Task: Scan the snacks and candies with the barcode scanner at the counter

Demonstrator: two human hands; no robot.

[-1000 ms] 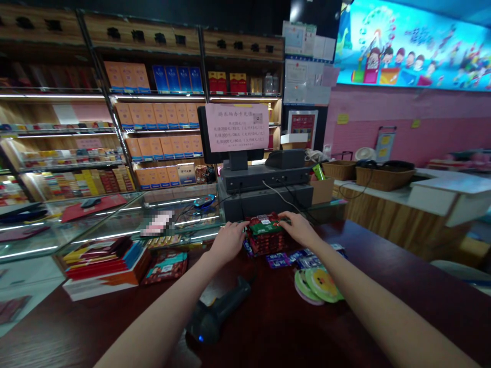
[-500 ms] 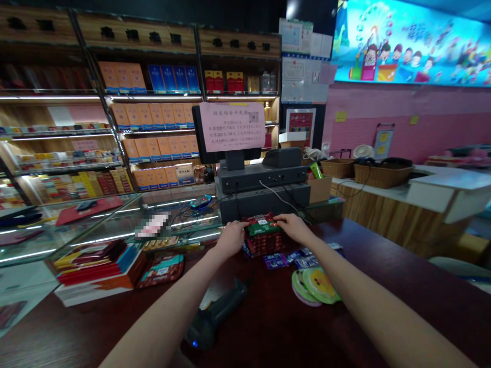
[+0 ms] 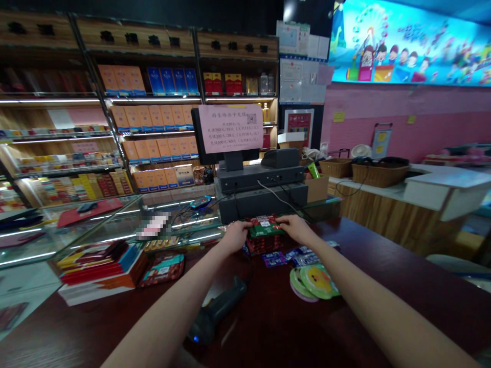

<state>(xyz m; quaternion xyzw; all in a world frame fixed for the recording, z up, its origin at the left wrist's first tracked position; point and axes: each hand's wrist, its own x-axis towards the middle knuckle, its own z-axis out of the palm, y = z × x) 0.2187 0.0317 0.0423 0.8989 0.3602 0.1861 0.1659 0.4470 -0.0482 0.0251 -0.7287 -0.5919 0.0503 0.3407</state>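
My left hand (image 3: 236, 236) and my right hand (image 3: 294, 228) grip opposite ends of a green and dark-red snack packet (image 3: 264, 226), fingers closed on its edges. This packet is at the top of a stack of red packets (image 3: 264, 245) in front of the cash register; I cannot tell whether it touches the stack. Small purple-blue packets (image 3: 274, 259) lie just right of the stack. Nearer to me, beside my right forearm, are round green and yellow items (image 3: 316, 281). A dark barcode scanner (image 3: 218, 309) lies on the counter by my left forearm.
The cash register (image 3: 261, 179) with a pink price sign (image 3: 230, 129) stands behind the stack. At left are a similar packet (image 3: 163, 268), a pile of red and yellow packs (image 3: 99, 263) and a glass display case (image 3: 115, 225). Wicker baskets (image 3: 379, 174) stand on a counter at right.
The top packet appears slightly raised and tipped toward me, its printed face showing more. Both hands keep hold of its ends. The view has shifted slightly.
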